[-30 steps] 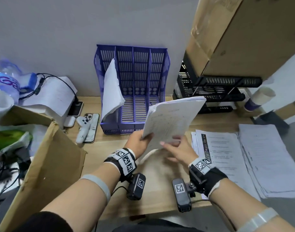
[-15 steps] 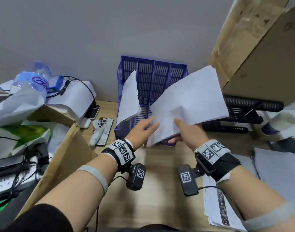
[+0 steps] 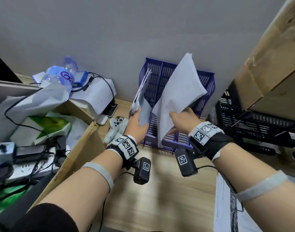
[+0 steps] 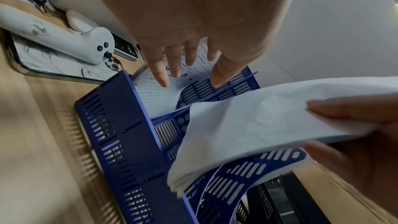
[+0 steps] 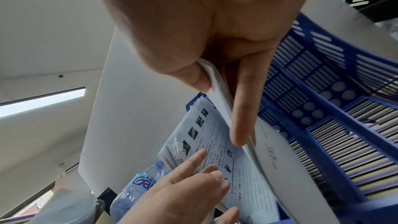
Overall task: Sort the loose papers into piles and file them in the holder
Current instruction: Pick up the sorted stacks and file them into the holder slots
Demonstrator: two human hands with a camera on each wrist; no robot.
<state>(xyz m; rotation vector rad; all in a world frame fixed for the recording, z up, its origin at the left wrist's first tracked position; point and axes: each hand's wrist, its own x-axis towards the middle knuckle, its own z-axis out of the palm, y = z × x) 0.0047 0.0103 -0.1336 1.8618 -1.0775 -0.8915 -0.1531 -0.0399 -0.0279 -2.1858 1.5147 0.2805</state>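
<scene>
A blue slotted file holder [image 3: 208, 77] [image 4: 129, 134] [image 5: 323, 91] stands against the wall. Printed papers [image 3: 141, 97] [image 4: 155, 94] [image 5: 215, 135] lean in its leftmost compartment. My left hand [image 3: 136, 122] [image 4: 187, 67] [image 5: 193, 185] presses straight fingers flat against them. My right hand [image 3: 180, 118] [image 5: 215, 91] [image 4: 344, 125] pinches a thick stack of white papers [image 3: 178, 91] [image 4: 247, 120] [image 5: 269, 151] between thumb and fingers. The stack is tilted upright, its lower corner hanging over the holder's middle compartments.
A white controller [image 3: 114, 128] lies on a phone [image 3: 121, 120] left of the holder, beside an open cardboard box [image 3: 76, 148]. Black wire trays [image 3: 252, 123] and a big carton [image 3: 268, 56] stand at the right. More loose papers [image 3: 227, 206] lie at the lower right.
My right hand has lifted the stack off the desk and turned it upright over the holder. My left hand has let go of it and moved onto the filed papers.
</scene>
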